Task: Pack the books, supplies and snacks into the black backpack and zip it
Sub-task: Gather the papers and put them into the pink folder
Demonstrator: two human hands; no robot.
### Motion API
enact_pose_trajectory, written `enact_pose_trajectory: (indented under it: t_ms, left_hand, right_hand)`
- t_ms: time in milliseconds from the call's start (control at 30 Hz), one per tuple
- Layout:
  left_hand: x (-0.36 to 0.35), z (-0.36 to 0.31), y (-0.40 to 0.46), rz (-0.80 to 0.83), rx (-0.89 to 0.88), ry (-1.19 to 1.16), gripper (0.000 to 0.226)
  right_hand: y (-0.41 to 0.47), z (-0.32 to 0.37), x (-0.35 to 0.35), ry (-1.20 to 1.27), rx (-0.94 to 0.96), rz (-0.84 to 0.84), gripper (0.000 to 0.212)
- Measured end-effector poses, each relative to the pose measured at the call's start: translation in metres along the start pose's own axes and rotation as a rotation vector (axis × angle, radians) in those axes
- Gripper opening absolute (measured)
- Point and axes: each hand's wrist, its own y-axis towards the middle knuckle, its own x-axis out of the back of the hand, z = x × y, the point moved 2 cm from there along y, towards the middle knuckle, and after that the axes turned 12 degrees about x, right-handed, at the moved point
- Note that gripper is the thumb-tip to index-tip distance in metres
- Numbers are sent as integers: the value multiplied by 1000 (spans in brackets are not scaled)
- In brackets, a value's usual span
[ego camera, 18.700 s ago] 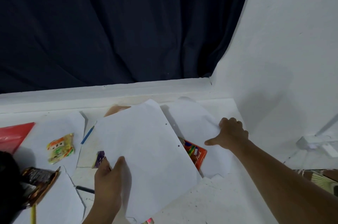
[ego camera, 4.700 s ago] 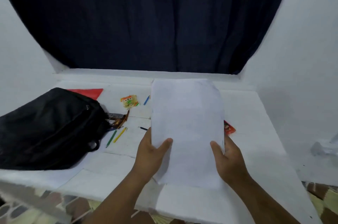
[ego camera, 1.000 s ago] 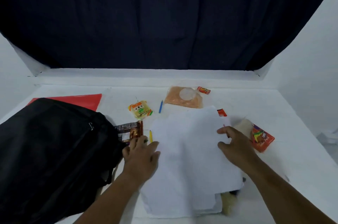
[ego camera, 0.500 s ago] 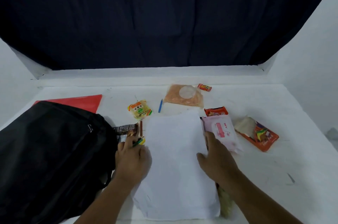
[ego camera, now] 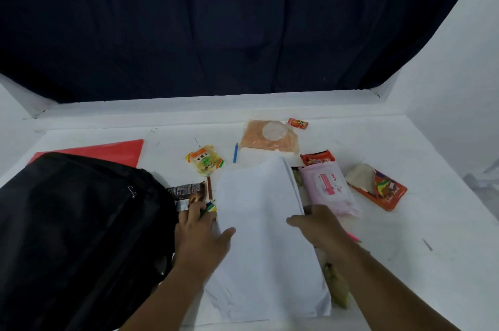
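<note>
Black backpack (ego camera: 81,236) lies at 9 o'clock on the bench (ego camera: 405,249), apparently zipped shut, though the view is dim. Paper stack (ego camera: 264,228) at centre, long axis 12 to 6. Left hand (ego camera: 199,239), nearer the bag, fingers flat on the stack's left edge, thumb on top. Right hand (ego camera: 318,225) pinches the lifted right edge. The bag lies directly left of the stack.

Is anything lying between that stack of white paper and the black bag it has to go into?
Yes, on the table. Between the stack of white paper and the black backpack lie a brown snack wrapper and a few coloured pencils, under the left hand. Lifted over them, the stack would meet nothing visible.
</note>
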Motion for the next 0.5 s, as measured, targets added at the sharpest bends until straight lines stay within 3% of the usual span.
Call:
enact_pose_trajectory:
  t_ms: [167,300,433,500]
  left_hand:
    - [11,-6,-1,99,41,-7,51]
    - [21,-12,1,162,115,-113,51]
    - [36,-20,8,130,164,-507,54]
    - [46,-28,13,251,212,-819,57]
  right_hand:
    - [-7,4,-10,-35,105,45,12]
    - [-14,16,-2,-48,216,-13,14]
    - [-22,31,21,-1,314,-81,21]
    - [-25,38,33,39,352,-104,20]
